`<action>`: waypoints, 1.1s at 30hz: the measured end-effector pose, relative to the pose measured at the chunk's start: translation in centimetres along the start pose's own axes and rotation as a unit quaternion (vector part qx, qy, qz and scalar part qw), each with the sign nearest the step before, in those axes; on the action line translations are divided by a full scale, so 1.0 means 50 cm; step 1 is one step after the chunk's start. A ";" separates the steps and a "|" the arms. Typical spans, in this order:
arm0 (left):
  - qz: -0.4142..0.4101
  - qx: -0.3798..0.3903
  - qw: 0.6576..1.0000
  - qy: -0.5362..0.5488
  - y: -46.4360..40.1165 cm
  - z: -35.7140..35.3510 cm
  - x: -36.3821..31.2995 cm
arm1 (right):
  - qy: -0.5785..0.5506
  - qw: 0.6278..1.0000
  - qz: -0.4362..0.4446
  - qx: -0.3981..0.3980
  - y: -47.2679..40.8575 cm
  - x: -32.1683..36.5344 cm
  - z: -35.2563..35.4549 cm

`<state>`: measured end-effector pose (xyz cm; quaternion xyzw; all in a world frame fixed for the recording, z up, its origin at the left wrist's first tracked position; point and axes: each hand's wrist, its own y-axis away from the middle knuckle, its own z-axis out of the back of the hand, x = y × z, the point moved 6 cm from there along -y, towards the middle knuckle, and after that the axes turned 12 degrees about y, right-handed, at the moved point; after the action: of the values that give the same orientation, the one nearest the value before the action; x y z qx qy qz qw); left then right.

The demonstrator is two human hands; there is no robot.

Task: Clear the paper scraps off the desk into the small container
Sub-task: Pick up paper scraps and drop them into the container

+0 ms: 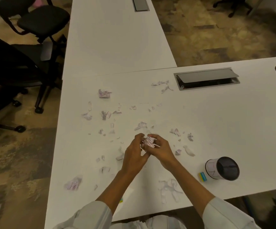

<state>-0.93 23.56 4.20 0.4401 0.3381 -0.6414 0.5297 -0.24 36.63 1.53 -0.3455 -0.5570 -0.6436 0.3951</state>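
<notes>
Both hands over the near middle of the white bench: left hand and right hand have fingers curled round one crumpled paper wad, pinching it between them. Loose paper scraps scattered across the bench. Small container near right, tipped on its side, mouth toward the camera.

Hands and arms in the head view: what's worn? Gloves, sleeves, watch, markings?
Both hands are bare: no gloves on the left hand or the right hand, and no rings or watch that I can make out. Forearms are uncovered. Each arm has a pale, light grey-white sleeve pushed up towards the elbow, loose and creased. No logos or markings show.
</notes>
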 end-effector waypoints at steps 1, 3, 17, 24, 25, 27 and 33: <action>-0.004 0.006 1.000 -0.007 0.005 -0.009 -0.005 | 0.004 1.000 0.004 -0.016 0.007 -0.001 0.008; -0.019 0.019 0.999 -0.023 0.011 -0.026 -0.014 | 0.002 0.999 -0.001 -0.039 0.019 -0.005 0.021; -0.041 0.082 0.994 -0.065 0.001 -0.047 0.030 | 0.070 0.940 -0.030 -0.331 0.201 -0.091 0.378; -0.026 0.107 0.992 -0.068 0.000 -0.070 0.049 | 0.224 0.890 -0.092 -0.387 0.258 -0.156 0.484; -0.025 0.109 0.992 -0.066 0.000 -0.072 0.049 | 0.245 0.888 -0.093 -0.379 0.253 -0.162 0.486; -0.018 0.106 0.992 -0.060 0.002 -0.073 0.050 | 0.276 0.882 -0.097 -0.369 0.243 -0.174 0.488; 0.007 0.059 0.996 -0.063 0.027 -0.018 0.076 | 0.352 0.841 -0.110 -0.396 0.240 -0.173 0.485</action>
<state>0.39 22.62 0.38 0.4318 0.2626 -0.6828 0.5276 14.48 60.90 2.60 -0.1595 -0.1128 -0.9269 0.3206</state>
